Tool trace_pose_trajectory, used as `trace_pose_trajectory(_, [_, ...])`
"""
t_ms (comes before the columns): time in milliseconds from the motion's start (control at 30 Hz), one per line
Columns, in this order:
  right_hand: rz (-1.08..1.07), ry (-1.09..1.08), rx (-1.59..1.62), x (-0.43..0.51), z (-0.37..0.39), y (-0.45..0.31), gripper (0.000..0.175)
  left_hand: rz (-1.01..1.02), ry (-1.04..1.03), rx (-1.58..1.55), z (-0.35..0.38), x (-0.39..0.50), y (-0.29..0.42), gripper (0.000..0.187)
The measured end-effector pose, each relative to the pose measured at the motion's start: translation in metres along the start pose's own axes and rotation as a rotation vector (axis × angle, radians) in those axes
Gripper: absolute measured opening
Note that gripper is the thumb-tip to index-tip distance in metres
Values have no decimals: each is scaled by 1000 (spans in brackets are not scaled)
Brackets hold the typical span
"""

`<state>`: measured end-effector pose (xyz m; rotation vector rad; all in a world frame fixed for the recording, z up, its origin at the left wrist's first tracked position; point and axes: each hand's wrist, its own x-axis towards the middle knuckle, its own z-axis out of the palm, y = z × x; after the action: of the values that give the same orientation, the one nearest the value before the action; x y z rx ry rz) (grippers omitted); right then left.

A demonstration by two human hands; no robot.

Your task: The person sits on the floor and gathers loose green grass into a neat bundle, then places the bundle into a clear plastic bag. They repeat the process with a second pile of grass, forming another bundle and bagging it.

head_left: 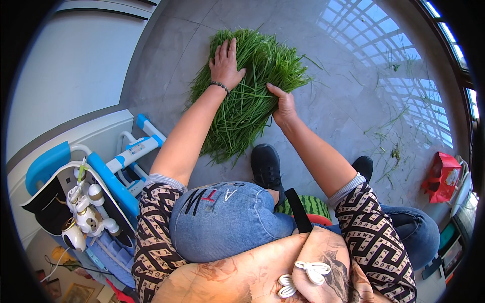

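Note:
A big heap of long, thin green leaves [242,110], which look like chives, lies on the tiled floor in front of me. My left hand [226,66] rests flat on top of it, fingers spread and a beaded bracelet at the wrist. At the heap's right side, my right hand [283,104] grips a bunch of the leaves [290,70], thumb on top and fingers partly hidden beneath. The ends of that bunch point up and to the right.
Loose leaf scraps [394,151] litter the grey floor [341,110] to the right. A watermelon-patterned seat [308,204] is partly under me. A blue-and-white folding frame [136,149] and a white toy robot [89,216] stand left. A red bag [443,176] sits far right.

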<state>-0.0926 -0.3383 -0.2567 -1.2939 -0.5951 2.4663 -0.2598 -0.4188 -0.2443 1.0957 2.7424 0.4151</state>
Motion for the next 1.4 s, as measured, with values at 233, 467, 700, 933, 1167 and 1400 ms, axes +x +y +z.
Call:
trace_pose_trajectory(233, [10, -32, 23, 4, -6, 3, 30, 562, 171, -328, -23, -26, 27, 40])
trace_pose_trajectory(467, [47, -54, 52, 6, -14, 3, 36, 407, -60, -301, 7, -24, 8, 39])
trace_pose_trajectory(700, [37, -105, 38, 0, -20, 2, 37, 492, -119, -77, 5, -21, 4, 31])
trace_pose_trajectory(933, [1, -99, -60, -6, -13, 2, 43, 136, -314, -630, -3, -33, 26, 75])
trace_pose_trajectory(1167, [-16, -266, -415, -21, 16, -12, 72, 296, -437, -606, 0, -46, 19, 121])
trace_pose_trajectory(1400, [-85, -478, -759, -36, 37, -27, 84, -12, -391, -888, -3, -33, 9, 84])
